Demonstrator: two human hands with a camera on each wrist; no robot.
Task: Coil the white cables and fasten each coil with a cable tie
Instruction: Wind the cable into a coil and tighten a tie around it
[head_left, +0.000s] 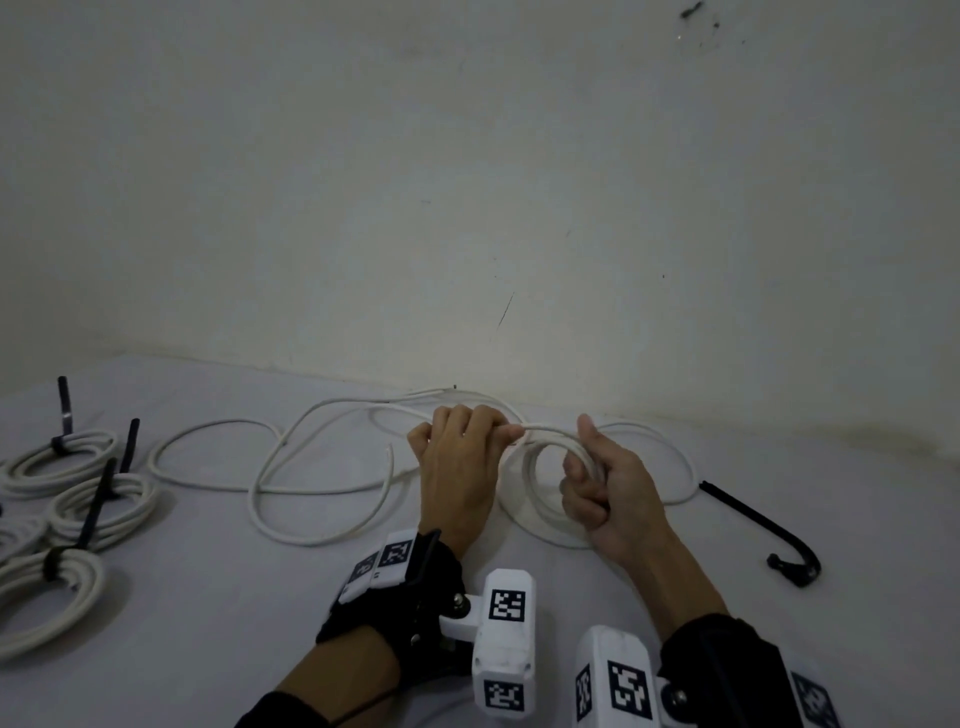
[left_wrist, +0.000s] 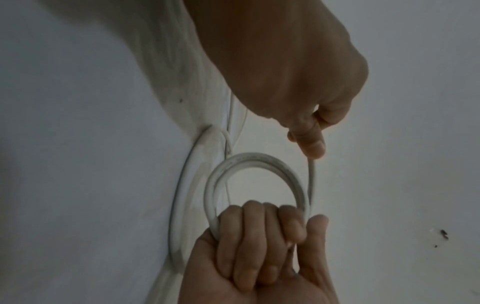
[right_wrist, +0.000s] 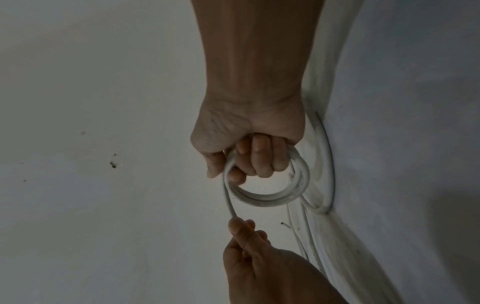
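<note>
A small white cable coil (head_left: 540, 449) hangs above the white sheet, and my right hand (head_left: 584, 483) grips its right side with curled fingers. My left hand (head_left: 511, 432) pinches the free strand (head_left: 548, 428) that leads into the coil's top. The rest of this white cable (head_left: 311, 491) trails in loose loops across the sheet to the left. In the left wrist view my left hand (left_wrist: 310, 148) pinches the strand (left_wrist: 311, 176) just above the coil (left_wrist: 259, 158), which my right hand (left_wrist: 272, 226) holds. In the right wrist view my right hand (right_wrist: 252, 160) grips the coil (right_wrist: 272, 200) while my left hand (right_wrist: 241, 224) pinches the strand below.
A loose black cable tie (head_left: 753, 519) lies on the sheet to the right of my hands. Three coils fastened with black ties (head_left: 78, 452) (head_left: 104, 504) (head_left: 52, 582) sit at the left edge. A pale wall (head_left: 467, 208) rises directly behind the cables.
</note>
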